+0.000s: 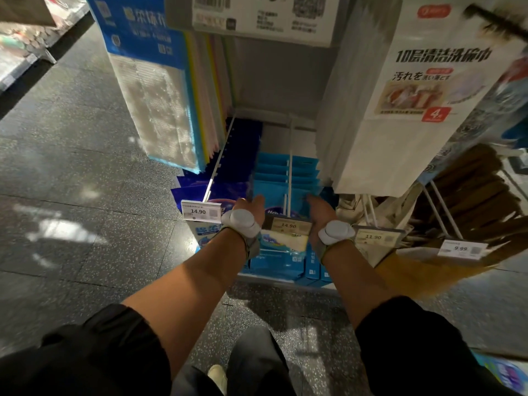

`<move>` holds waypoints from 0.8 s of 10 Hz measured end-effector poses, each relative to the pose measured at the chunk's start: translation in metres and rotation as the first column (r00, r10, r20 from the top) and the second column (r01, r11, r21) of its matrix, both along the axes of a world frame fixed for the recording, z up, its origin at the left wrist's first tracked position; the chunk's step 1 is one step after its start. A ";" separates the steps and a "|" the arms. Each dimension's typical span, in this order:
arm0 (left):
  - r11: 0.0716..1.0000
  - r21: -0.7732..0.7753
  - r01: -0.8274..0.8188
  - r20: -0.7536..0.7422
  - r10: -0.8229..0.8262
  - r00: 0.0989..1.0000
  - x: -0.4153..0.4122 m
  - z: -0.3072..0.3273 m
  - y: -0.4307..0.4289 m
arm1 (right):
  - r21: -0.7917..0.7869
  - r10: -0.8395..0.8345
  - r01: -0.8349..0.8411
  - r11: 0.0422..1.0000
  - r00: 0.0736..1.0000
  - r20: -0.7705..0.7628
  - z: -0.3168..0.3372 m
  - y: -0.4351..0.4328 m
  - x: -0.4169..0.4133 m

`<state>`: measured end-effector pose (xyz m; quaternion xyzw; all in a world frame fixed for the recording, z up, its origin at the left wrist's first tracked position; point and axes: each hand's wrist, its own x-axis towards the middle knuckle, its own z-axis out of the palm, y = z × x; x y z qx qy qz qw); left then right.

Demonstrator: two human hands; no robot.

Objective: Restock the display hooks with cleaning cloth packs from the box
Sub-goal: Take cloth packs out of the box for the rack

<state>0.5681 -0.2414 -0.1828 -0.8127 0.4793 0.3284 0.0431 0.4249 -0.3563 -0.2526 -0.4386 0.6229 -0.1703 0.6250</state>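
Note:
Several light-blue cleaning cloth packs (pixel 285 178) hang in a row on a white display hook (pixel 290 155) with a 14.90 price tag (pixel 288 225) at its tip. My left hand (pixel 251 210) holds the left edge of the front blue pack (pixel 274 252), just behind the tag. My right hand (pixel 320 214) holds the same pack's right edge. Both wrists carry grey sensor bands. How the fingers lie is hidden behind the pack. The box is out of sight.
Dark-blue packs (pixel 243 155) hang on the hook to the left with its own 14.90 tag (pixel 201 212). Large white packs (pixel 400 110) hang above right, blue-white packs (pixel 148 90) above left. Brown cloths (pixel 471 190) hang right, by tags 11.90 and 9.99. Dark speckled floor (pixel 71 167) spreads left.

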 end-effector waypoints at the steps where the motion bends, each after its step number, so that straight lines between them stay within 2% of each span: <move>1: 0.999 -0.033 0.011 -0.013 -0.012 1.000 -0.002 0.003 -0.001 | -0.124 0.149 -0.169 0.978 0.977 -0.153 0.007 -0.004 0.003; 2: 0.995 -0.082 0.055 0.022 -0.053 0.998 -0.006 0.015 0.002 | -0.131 0.206 -0.230 0.964 0.963 -0.174 0.012 0.000 -0.005; 3: 0.989 -0.123 0.086 0.104 -0.074 0.992 -0.010 0.030 0.007 | -0.109 0.192 -0.206 0.973 0.973 -0.128 0.032 0.011 -0.011; 4: 0.981 -0.178 0.079 0.152 -0.051 0.987 -0.018 0.053 0.017 | -0.140 0.087 -0.091 0.986 0.996 -0.033 0.065 0.032 -0.020; 5: 0.979 -0.201 0.024 0.113 -0.001 0.994 -0.025 0.068 0.025 | -0.143 0.086 -0.073 0.987 0.993 0.082 0.092 0.052 -0.025; 6: 0.964 -0.260 -0.054 -0.012 0.053 0.999 -0.045 0.088 0.044 | -0.077 0.013 -0.006 0.997 0.995 0.098 0.112 0.079 -0.051; 7: 0.898 -0.213 -0.386 -0.419 0.273 0.866 -0.071 0.092 0.063 | -0.012 -0.082 0.086 0.996 0.976 0.201 0.134 0.114 -0.076; 8: 0.827 -0.069 -0.558 -0.686 0.367 0.629 -0.103 0.098 0.079 | -0.051 -0.108 0.125 0.991 0.960 0.260 0.149 0.147 -0.102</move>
